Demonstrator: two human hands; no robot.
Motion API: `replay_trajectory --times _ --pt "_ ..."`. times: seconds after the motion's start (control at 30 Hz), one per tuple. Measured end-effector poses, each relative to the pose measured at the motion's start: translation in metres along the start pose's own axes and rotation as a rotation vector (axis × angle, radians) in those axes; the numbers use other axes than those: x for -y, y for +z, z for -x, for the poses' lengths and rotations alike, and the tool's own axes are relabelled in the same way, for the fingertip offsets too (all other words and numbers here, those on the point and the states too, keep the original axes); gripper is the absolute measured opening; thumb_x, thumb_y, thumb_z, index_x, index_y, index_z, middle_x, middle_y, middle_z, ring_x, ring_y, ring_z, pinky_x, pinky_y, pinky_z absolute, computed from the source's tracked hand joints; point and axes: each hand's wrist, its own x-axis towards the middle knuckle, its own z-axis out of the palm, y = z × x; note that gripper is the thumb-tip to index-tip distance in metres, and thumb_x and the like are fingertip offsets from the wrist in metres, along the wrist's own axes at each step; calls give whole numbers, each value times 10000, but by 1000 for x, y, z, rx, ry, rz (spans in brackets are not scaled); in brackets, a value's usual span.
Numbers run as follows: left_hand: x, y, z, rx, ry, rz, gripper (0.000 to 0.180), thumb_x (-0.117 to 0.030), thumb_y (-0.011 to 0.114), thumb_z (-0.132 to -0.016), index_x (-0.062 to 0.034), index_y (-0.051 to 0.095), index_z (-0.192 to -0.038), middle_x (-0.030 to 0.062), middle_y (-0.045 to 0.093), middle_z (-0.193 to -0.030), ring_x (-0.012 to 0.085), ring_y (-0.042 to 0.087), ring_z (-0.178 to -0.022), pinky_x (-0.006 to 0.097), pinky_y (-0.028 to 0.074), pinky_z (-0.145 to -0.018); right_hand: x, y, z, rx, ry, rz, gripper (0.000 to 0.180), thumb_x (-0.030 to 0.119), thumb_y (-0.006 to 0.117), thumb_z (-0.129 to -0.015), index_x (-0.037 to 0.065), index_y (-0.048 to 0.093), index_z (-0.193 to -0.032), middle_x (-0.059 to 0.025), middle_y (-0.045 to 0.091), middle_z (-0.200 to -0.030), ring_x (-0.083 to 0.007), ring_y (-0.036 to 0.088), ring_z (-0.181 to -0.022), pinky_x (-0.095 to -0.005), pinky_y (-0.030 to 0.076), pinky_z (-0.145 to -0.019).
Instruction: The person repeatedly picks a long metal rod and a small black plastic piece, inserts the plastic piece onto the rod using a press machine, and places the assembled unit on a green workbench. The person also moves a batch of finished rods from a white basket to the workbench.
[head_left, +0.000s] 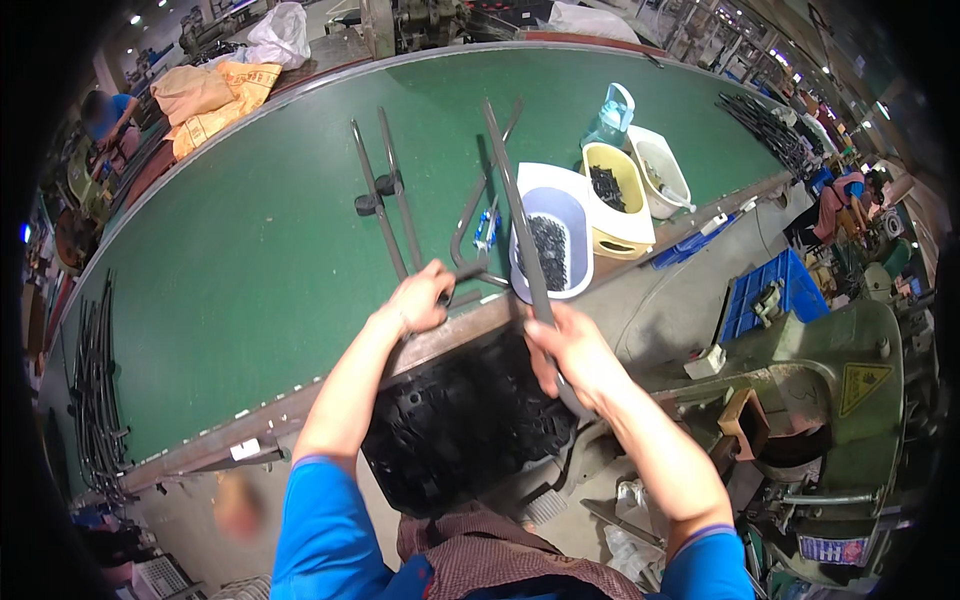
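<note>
My right hand (pixel 572 352) is closed round the lower part of a long dark metal tube (pixel 517 205), which slants up over the table's front edge and across a lavender bin (pixel 578 282). My left hand (pixel 424 297) is at the table's edge with its fingers curled; a dark piece shows by the fingertips, its kind unclear. Just beyond this hand lie two straight tubes (pixel 372 222) with black round fittings (pixel 368 205). A bent tube (pixel 463 228) rests between the hands. Blue-handled pliers (pixel 487 230) lie beside the lavender bin, which holds small black parts (pixel 548 250).
Right of the lavender bin stand a yellow bin (pixel 630 222) and a white bin (pixel 668 205), with a bluish bottle (pixel 610 118) behind. A black tray (pixel 465 420) sits below the table's edge. Bundled tubes lie at both table ends. A green machine (pixel 845 350) stands at right.
</note>
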Motion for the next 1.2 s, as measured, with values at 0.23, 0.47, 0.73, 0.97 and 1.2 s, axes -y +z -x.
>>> replay_trajectory --times 0.23,0.47,0.73,0.97,1.2 --pt "30 -31 60 62 -38 50 279 -25 641 -642 -49 542 -902 153 497 -1307 370 603 -950 407 507 -792 29 52 -246 -264 -66 204 88 -4 529 -832 -70 526 -774 -104 528 -559 -197 491 -382 -346 362 -361" --pt "30 -25 81 -258 29 129 294 -29 707 -643 -58 597 -914 138 576 -1206 327 597 -1028 384 509 -851 4 31 -345 -246 -143 205 125 -2 528 -760 -97 608 -767 -177 576 -584 -285 561 -430 -425 422 -405" --pt "-20 -15 149 -195 -375 578 317 33 706 -748 -36 619 -1045 49 663 -982 155 618 -932 275 475 -853 14 -34 -147 -179 -493 827 262 202 646 -892 -4 673 -1051 -25 662 -782 -74 572 -674 -225 476 -648" --pt "-39 57 180 -51 -522 996 330 91 624 -786 -44 538 -1073 24 620 -967 72 545 -697 202 451 -598 -147 -99 -22 -290 -22 548 55 47 664 -854 0 674 -879 9 623 -701 -57 552 -626 -227 479 -599" --pt "-90 85 173 152 -563 853 296 58 623 -828 -28 555 -1103 39 599 -837 81 585 -647 207 439 -494 -221 -73 19 -293 -239 781 188 192 609 -790 72 677 -918 -140 671 -877 -323 644 -855 -425 515 -759"
